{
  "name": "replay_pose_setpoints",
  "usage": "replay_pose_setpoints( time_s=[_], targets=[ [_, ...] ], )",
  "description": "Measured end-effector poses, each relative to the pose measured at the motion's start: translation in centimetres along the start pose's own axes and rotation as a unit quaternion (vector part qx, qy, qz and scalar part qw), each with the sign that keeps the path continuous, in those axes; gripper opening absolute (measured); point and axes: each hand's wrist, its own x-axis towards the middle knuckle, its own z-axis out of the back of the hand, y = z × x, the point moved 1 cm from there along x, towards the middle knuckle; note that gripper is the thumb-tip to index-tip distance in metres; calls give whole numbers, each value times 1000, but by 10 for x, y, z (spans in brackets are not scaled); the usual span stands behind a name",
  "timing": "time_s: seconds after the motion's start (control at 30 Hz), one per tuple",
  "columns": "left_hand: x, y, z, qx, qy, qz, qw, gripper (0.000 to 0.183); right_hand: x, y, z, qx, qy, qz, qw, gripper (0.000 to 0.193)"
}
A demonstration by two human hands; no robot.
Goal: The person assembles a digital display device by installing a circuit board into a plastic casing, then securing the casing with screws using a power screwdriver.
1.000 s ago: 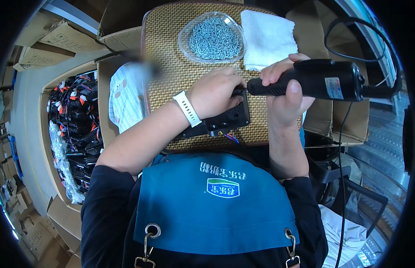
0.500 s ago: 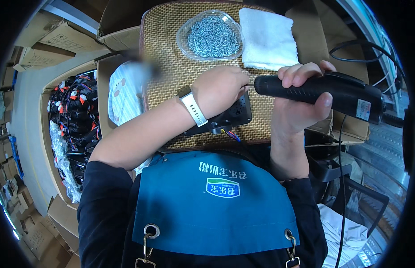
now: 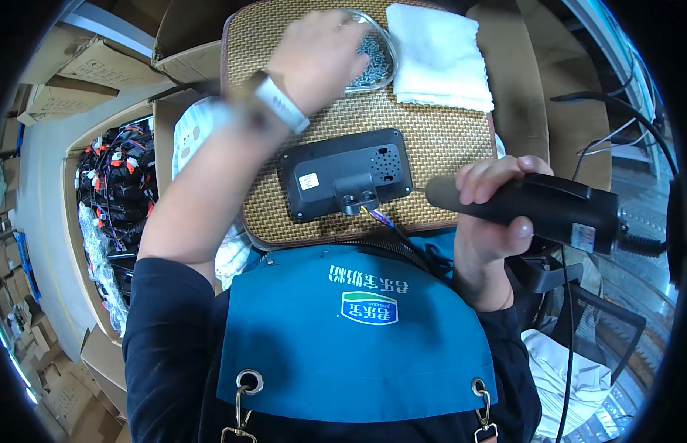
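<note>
My left hand (image 3: 320, 57) reaches over the near left side of a clear plastic bowl of small silver screws (image 3: 375, 65), its fingers blurred and partly over the screws. Whether it pinches any cannot be made out. In my right hand (image 3: 485, 235) is a black electric screwdriver (image 3: 561, 203), held sideways with its bit pointing left. The bit's tip is beside the right edge of a flat black plastic housing (image 3: 321, 159). That housing lies on the woven mat, with a speaker-like grid of holes, a small white label and coloured wires (image 3: 380, 218) leaving its near side.
A folded white cloth (image 3: 438, 59) lies right of the bowl on the woven mat (image 3: 447, 140). An open carton of black parts with wires (image 3: 114, 192) stands at left. Black cables (image 3: 617, 100) hang at right. Cardboard flaps (image 3: 513, 74) surround the work surface.
My left hand has left the housing and moved up to the screw bowl, uncovering the housing. My right hand has lowered the screwdriver slightly toward me.
</note>
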Motion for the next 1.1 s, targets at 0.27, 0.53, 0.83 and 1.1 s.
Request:
replay_pose_setpoints(
  time_s=[0.27,0.53,0.83,1.1],
  targets=[
    [-42,-79,-8,-366,253,-167,880,17,-6,-4,-6,-6,-12,-45,999,64],
    [-44,-78,-17,-354,253,-177,883,20,-9,-8,-11,9,1,-59,998,63],
    [-43,-78,-15,-355,238,-194,883,19,-12,-8,-19,-69,-17,-7,997,49],
    [-39,-83,-15,-330,257,-206,885,24,-13,-8,-15,-30,-54,-6,998,51]
  ],
)
